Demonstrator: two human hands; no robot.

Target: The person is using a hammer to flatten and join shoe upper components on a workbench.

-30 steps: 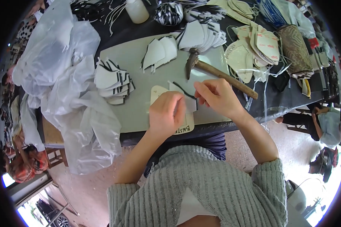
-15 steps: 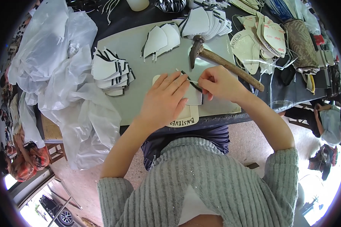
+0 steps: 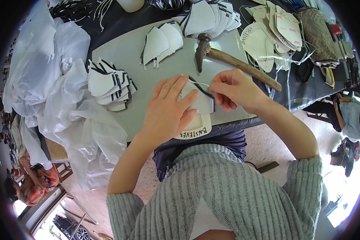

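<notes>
My left hand (image 3: 166, 107) lies flat with its fingers together and thumb out, pressing on a white cut piece (image 3: 204, 105) with a black edging strip (image 3: 204, 90). Under that piece sits a cream template (image 3: 193, 131) with handwriting along its near edge. To the right, my right hand (image 3: 233, 89) is closed in a pinch on the end of a thin white cord (image 3: 199, 82). The cord runs slightly slack from the far side of the piece to those fingertips. The left palm and fingers hide the left part of the piece and most of the template.
A hammer (image 3: 244, 67) lies just beyond my right hand on the grey board (image 3: 120, 48). Stacked white pieces (image 3: 108, 85) sit to the left, with more white pieces (image 3: 158, 42) farther back. Plastic sheeting (image 3: 64, 92) drapes the left side. Cream templates (image 3: 258, 44) pile at the right.
My right hand has drawn a little to the right of my left hand, and more of the white cord shows between them. The whole view has shifted slightly.
</notes>
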